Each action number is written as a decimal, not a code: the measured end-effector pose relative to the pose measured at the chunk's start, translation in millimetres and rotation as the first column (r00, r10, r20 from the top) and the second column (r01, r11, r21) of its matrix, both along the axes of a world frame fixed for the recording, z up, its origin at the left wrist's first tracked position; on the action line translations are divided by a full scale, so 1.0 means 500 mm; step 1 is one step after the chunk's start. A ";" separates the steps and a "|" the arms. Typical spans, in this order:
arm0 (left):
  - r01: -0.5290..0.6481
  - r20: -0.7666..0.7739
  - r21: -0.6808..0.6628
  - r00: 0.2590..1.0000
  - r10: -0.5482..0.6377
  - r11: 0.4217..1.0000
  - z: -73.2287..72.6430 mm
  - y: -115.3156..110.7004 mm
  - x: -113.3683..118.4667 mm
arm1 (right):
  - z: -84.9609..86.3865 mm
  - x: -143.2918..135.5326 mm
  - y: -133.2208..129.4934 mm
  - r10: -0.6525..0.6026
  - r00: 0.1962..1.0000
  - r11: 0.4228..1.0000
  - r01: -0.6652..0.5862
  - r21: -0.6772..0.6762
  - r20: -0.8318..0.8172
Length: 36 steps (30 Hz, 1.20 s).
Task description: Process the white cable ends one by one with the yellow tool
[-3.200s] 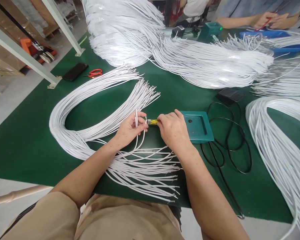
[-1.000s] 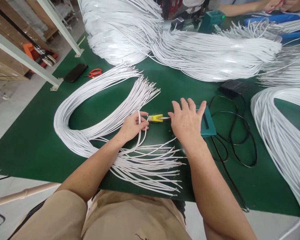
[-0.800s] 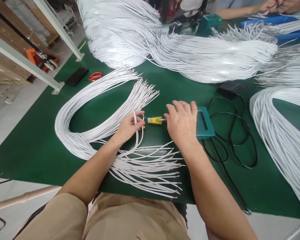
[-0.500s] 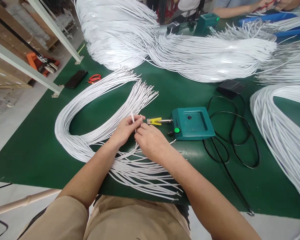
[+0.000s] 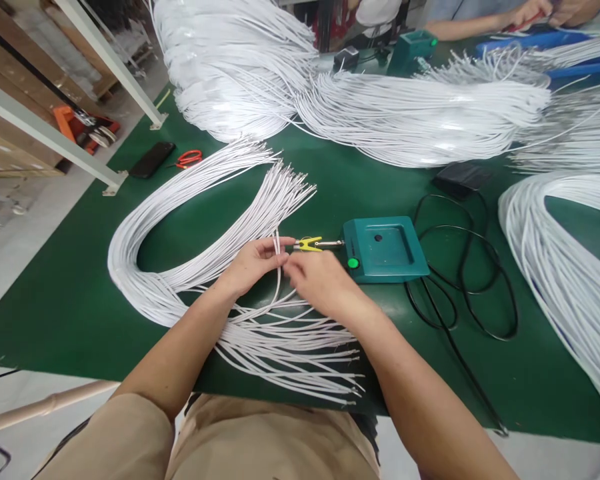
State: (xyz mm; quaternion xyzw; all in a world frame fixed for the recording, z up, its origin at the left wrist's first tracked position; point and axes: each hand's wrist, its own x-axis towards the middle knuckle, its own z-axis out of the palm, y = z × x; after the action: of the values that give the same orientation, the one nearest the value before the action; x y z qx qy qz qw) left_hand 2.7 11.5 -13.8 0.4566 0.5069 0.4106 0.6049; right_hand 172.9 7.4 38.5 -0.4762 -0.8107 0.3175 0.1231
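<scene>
1. Nearest me, the loose ends (image 5: 290, 363) of white cable fan out over the green table (image 5: 80, 300), just ahead of the worn shirt. Spreading them this way probably makes single strands easier to lift.
2. My left hand (image 5: 250, 265) pinches a couple of white strands (image 5: 279, 267) between thumb and fingers, their tips standing up above the grip; I judge this keeps them apart from the rest. My right hand (image 5: 320, 280) is bunched, thumb and fingers together, right beside the left fingertips. I cannot tell what, if anything, it pinches.
3. By the left index fingertip sits a yellow clip (image 5: 309, 244), on a metal rod from the teal box (image 5: 387, 275). That mount presumably spares a hand. The box has a lit green button and a shallow recess; a black cord (image 5: 510, 313) coils to its right.
4. Left of the hands, the cable bundle (image 5: 145, 293) curves in an open loop, smooth and glossy white, its far tips splayed and darker at the ends. A phone (image 5: 153, 160) and red-handled scissors (image 5: 189, 158) lie beyond, probably kept aside for elbow room.
5. Farther off are heaped cables (image 5: 240, 73), and a co-worker's hand (image 5: 530, 13) holding something red.
</scene>
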 end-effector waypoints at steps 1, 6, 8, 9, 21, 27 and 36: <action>-0.008 0.005 0.020 1.000 0.008 1.000 -0.002 -0.001 0.003 | 0.001 0.005 0.010 -0.111 0.988 0.994 0.113 0.010 -0.106; 0.045 0.022 0.090 0.999 -0.047 0.995 -0.006 -0.009 0.020 | -0.019 0.009 0.037 -0.326 0.830 0.945 0.300 -0.130 -0.453; 0.048 0.033 0.091 0.998 -0.051 0.995 -0.005 -0.013 0.025 | -0.030 0.005 0.037 -0.327 0.790 0.945 0.262 -0.196 -0.519; 0.034 0.047 0.086 0.998 -0.038 0.996 -0.003 -0.014 0.026 | -0.035 0.003 0.037 -0.331 0.767 0.943 0.243 -0.228 -0.550; -0.111 0.114 0.211 0.990 0.088 0.971 0.004 -0.016 0.041 | -0.031 -0.003 0.038 -0.460 0.605 0.876 0.189 -0.445 -0.649; -0.129 0.105 0.235 0.989 0.106 0.963 0.014 -0.021 0.043 | -0.029 -0.002 0.039 -0.516 0.486 0.815 0.024 -0.579 -0.705; -0.040 0.085 0.231 0.996 0.020 0.972 0.014 -0.027 0.050 | -0.029 0.000 0.042 -0.543 0.462 0.763 -0.079 -0.642 -0.702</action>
State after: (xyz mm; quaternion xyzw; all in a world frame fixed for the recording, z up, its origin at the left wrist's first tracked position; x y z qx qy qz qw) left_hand 27.8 -2.3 -6.6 0.4993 0.4367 0.4948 0.5613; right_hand 173.0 28.5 24.0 -0.3773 -0.4155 0.7250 0.3993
